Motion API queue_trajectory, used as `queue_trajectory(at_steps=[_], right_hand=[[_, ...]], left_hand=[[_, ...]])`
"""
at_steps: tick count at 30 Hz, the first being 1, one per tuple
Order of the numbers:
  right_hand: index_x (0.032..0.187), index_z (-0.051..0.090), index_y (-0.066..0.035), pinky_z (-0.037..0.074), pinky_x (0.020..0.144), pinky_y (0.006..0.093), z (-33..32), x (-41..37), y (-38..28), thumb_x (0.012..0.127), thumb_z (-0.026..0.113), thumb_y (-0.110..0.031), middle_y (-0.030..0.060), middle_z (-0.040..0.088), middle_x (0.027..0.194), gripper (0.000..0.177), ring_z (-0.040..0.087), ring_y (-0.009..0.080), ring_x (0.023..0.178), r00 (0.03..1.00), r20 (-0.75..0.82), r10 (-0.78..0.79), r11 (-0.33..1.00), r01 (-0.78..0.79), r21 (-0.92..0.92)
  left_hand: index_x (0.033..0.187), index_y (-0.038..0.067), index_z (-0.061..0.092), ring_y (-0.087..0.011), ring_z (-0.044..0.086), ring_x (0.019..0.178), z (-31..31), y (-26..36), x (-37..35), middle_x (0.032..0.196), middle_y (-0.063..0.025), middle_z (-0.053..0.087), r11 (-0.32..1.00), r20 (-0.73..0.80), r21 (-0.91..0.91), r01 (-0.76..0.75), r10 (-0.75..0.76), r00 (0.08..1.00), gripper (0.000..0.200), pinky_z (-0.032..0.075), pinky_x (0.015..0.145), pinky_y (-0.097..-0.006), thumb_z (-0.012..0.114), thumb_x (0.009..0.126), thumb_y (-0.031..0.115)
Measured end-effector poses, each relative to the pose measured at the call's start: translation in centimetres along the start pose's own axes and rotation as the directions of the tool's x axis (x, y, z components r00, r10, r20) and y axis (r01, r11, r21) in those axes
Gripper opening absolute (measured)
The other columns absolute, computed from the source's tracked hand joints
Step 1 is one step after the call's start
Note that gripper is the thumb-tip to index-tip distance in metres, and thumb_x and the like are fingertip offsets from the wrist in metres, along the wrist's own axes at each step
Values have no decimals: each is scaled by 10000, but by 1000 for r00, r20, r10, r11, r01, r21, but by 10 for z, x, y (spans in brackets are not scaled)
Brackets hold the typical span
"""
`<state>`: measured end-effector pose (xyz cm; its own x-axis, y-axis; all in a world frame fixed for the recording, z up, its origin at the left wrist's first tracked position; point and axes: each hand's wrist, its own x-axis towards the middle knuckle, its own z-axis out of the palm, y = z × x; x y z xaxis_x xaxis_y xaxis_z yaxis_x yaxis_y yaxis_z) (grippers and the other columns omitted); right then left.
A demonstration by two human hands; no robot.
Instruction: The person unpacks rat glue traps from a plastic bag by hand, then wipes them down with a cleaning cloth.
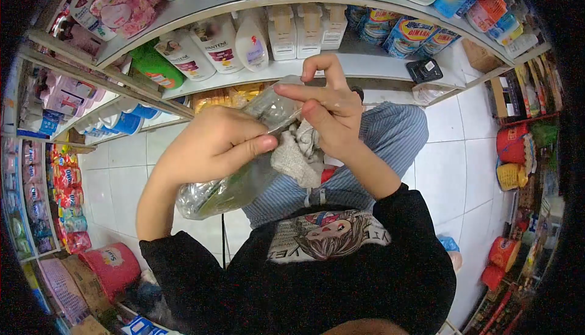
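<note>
My left hand (222, 142) is wrapped round a clear plastic bottle (201, 196), thumb pressed along its side. The bottle lies tilted, its ridged end low at the left, and something green shows through its wall. My right hand (334, 105) is at the other end, fingers apart, with the index fingertip touching the clear plastic. A crumpled grey cloth (297, 157) sits between the two hands, against the left thumb and below the right thumb. Which hand supports the cloth is hidden.
Shelves ahead carry shampoo bottles (214, 45), boxed bottles (309, 30) and blue detergent packs (407, 35). A black box (424, 70) lies on the lower shelf. Red packets (67, 179) hang at left above a pink bucket (111, 268). White floor tiles (442, 170) surround my bent legs.
</note>
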<state>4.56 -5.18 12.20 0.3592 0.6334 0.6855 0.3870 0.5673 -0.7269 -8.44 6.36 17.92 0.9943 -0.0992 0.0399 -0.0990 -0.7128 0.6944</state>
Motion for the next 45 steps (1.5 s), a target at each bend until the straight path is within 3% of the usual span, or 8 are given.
queue_trajectory(at_steps=[14, 16, 22, 25, 27, 40, 42, 45], right_hand=[[769, 601, -25, 320, 612, 189, 8, -13, 5, 732, 512, -160, 57, 373, 775, 166, 370, 127, 693, 979, -203, 37, 999, -42, -22], [742, 596, -17, 320, 617, 192, 8, -13, 0, 727, 514, -138, 55, 382, 776, 147, 375, 124, 690, 927, -213, 310, 940, -265, 214], [743, 611, -32, 316, 608, 207, 10, -13, 4, 697, 547, -118, 47, 368, 743, 117, 367, 118, 669, 967, -245, 70, 990, -37, 136], [650, 564, 39, 322, 477, 208, 8, -11, 14, 753, 503, -251, 56, 311, 761, 314, 388, 102, 537, 992, -112, -50, 963, 77, 259], [582, 529, 29, 295, 467, 197, 6, -7, 9, 747, 497, -297, 48, 304, 733, 367, 375, 101, 536, 990, 41, 131, 832, -133, 539], [514, 407, -16, 251, 483, 219, -36, 15, -26, 794, 405, -308, 17, 337, 558, 404, 319, 113, 510, 805, 550, 223, 897, -390, 208], [575, 393, -14, 290, 546, 212, -42, 15, -30, 814, 399, -214, 6, 385, 633, 313, 347, 91, 600, 693, 615, 375, 730, -630, 265], [562, 399, -25, 274, 514, 204, -44, 12, -24, 815, 395, -252, -7, 375, 589, 340, 339, 78, 564, 678, 643, 355, 694, -652, 305]], left_hand=[[563, -8, 424, -262, 383, 440, 4, 0, -3, 485, -140, 392, 983, -23, -120, 142, -146, 989, 332, 309, 439, -315, 441, 777, 246], [565, -6, 428, -269, 380, 439, 9, 8, -4, 494, -150, 393, 970, -72, -188, 154, -170, 983, 331, 309, 435, -311, 439, 777, 248], [538, -3, 394, -112, 337, 447, 6, 6, -11, 459, -29, 355, 871, -17, -432, 234, -268, 963, 359, 295, 437, -255, 425, 797, 243], [534, 1, 389, -80, 319, 463, 6, 8, -12, 464, 2, 346, 832, 0, -499, 241, -278, 961, 356, 286, 437, -238, 424, 802, 233], [532, 3, 389, -76, 317, 464, 6, 8, -13, 465, 6, 347, 832, -20, -511, 217, -264, 964, 352, 283, 436, -233, 426, 802, 227], [602, -4, 459, -208, 394, 458, 12, 14, -13, 494, -99, 391, 939, -16, -317, 136, -149, 989, 263, 315, 454, -286, 446, 778, 191], [614, -2, 466, -245, 410, 471, 13, 15, -13, 508, -121, 402, 954, 6, -268, 134, -138, 990, 244, 321, 458, -301, 449, 772, 183], [607, 2, 463, -265, 418, 484, 15, 15, -15, 514, -124, 403, 962, -27, -253, 101, -112, 993, 240, 325, 460, -318, 451, 767, 181]])
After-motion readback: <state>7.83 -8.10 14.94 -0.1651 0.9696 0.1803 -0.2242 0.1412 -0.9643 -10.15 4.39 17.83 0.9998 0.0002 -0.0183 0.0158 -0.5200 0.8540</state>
